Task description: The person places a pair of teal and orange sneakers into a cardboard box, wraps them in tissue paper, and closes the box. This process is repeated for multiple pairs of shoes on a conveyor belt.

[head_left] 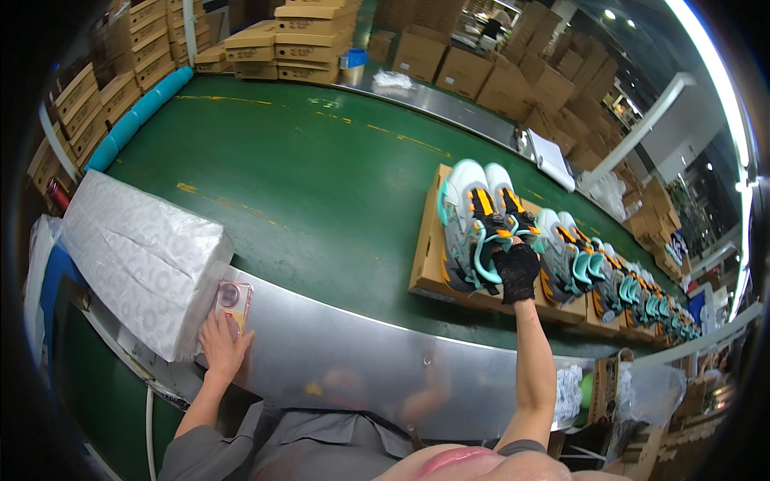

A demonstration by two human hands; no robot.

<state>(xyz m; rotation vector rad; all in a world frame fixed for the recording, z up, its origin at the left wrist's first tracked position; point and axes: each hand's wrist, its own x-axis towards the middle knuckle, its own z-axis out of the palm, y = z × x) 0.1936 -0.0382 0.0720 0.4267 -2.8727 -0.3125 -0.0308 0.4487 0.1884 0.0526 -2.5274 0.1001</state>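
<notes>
I see the black-gloved right hand (520, 272), its fingertips hidden, at the collars of grey, teal and orange sneakers (480, 215) on a brown cardboard box (426, 250); the half-open bare left hand (224, 345) touches a pink-edged phone (230, 296). From here I can't tell whether either grips.

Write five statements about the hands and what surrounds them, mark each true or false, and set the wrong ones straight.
1. The left hand is touching a phone. True.
2. Both hands wear gloves. False: only the right hand does, a black glove; the left is bare.
3. The right hand is at the leftmost pair of shoes in the row. True.
4. Nothing lies left of the phone. False: a patterned white stack does.
5. That leftmost pair stands on a brown box. True.
</notes>
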